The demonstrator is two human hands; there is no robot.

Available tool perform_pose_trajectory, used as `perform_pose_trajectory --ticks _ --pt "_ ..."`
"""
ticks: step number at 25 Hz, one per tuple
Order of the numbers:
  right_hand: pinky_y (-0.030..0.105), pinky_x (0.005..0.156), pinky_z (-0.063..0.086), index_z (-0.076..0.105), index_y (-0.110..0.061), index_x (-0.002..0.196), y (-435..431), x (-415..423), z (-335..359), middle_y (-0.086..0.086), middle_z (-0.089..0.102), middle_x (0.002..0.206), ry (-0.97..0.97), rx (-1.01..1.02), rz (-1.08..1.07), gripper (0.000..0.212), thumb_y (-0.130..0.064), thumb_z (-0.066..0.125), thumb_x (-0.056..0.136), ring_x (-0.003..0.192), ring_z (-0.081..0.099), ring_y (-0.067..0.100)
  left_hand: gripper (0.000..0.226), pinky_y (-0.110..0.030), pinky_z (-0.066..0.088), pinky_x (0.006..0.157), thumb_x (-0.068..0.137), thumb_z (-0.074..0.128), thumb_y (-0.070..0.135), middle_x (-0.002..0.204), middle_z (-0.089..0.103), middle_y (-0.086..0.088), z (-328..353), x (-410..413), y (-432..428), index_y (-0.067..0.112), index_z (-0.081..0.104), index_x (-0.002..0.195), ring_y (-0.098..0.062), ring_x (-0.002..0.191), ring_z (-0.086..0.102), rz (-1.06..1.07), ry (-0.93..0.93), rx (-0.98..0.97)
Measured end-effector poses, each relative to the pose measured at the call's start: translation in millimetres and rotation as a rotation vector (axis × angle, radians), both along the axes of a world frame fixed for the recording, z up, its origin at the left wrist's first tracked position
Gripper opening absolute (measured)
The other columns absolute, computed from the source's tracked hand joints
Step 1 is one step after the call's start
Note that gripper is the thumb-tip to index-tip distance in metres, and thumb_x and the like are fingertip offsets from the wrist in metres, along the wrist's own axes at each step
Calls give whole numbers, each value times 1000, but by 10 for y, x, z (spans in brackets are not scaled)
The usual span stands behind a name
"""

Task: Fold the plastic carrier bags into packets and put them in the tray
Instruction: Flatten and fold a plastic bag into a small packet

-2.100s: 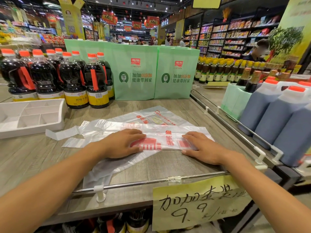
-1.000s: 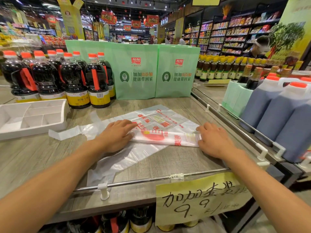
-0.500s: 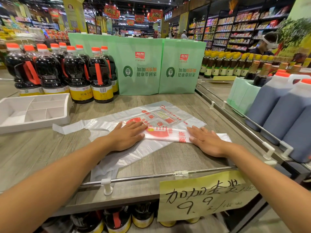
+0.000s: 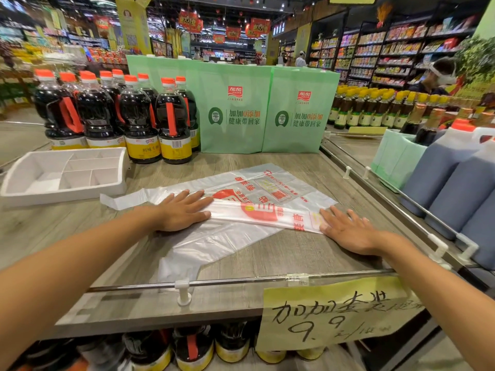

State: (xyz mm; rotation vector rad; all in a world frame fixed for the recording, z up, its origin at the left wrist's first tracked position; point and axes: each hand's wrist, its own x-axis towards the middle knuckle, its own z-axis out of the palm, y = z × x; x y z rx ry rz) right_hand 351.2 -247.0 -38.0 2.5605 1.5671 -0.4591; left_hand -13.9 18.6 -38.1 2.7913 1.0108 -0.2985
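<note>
Right of the white tray, on the same wooden counter, a plastic carrier bag lies flattened. Its red-printed part is folded into a long narrow band running away from the tray.

Left hand: palm down, fingers straight, pressing flat on the end of the band nearer the tray.

Right hand: palm down, fingers straight and slightly spread, pressing flat on the end farther from the tray. Neither hand pinches or curls round the plastic.

More printed plastic lies flat under and beyond the band; whether it is the same bag or a second one cannot be told. A clear, unprinted portion spreads from under the band toward the front rail. One handle strip points at the tray and ends near its front right corner.

The tray is divided into several compartments. Dark sauce bottles with orange caps stand behind it and to its right. Farther right, two green paper bags stand upright. Large jugs stand well apart from the tray at the far right. A handwritten yellow price sign hangs from the rail on the side away from the tray.
</note>
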Motion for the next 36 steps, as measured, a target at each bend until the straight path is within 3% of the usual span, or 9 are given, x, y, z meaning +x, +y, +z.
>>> perform_pose_trajectory --ticks 2,7,15,21,24,26,31,34,36 --pt "53 125 -8 -13 -48 157 1 12 0 -11 -20 168 1 -12 0 64 -68 11 101 155 -18 28 114 -48 -6 126 53 -14 103 168 -16 14 5 -186 84 52 -12 156 -21 157 -13 1 -6 -3" --pt "55 124 -7 -12 -42 159 75 -83 103 -5 -17 169 -27 -33 -32 64 -62 15 105 156 -14 30 116 -44 -2 127 55 -17 101 169 -10 14 -33 -294 46 49 -5 158 -18 157 -7 -26 -90 33" --pt "54 125 -4 -11 -35 161 890 -1105 198 -2 -18 169 8 65 258 72 -64 22 104 156 -15 27 67 -49 2 127 100 23 70 170 7 11 -60 -310 35 44 12 161 -18 157 5 -10 -177 78" --pt "47 125 -7 -10 -48 158 1041 -1106 36 -8 -16 170 -4 46 319 65 -67 17 102 156 -16 22 92 -47 19 124 79 23 94 163 32 8 -24 -491 258 41 39 153 -17 150 28 5 -285 43" --pt "46 125 -8 -10 -50 156 976 -1006 50 -11 -15 169 -14 35 344 61 -65 17 103 156 -16 21 58 -36 32 116 96 52 64 154 47 5 -7 -517 288 34 54 145 -17 141 41 -22 -385 58" --pt "46 126 -7 -11 -50 156 976 -968 65 -12 -16 169 -7 17 353 62 -65 17 103 156 -17 20 45 -38 42 108 96 61 53 143 55 5 12 -517 279 35 62 137 -18 131 49 -32 -430 92" --pt "40 126 -6 -9 -45 158 955 -883 98 -13 -14 169 0 19 388 75 -73 14 93 156 -15 15 43 -35 48 95 89 73 49 121 58 7 79 -546 240 36 66 129 -14 111 55 35 -509 55" --pt "38 126 -5 -11 -55 149 918 -866 63 -14 -11 169 -1 71 397 64 -73 15 94 156 -13 13 45 -31 44 96 87 79 40 123 59 10 127 -578 202 32 67 129 -10 111 53 82 -608 -64" --pt "40 127 -4 -13 -59 143 912 -866 54 -14 -9 169 5 87 405 67 -86 6 85 156 -12 13 43 -27 39 100 86 81 31 127 59 14 181 -599 182 28 68 128 -4 116 51 129 -676 -160"
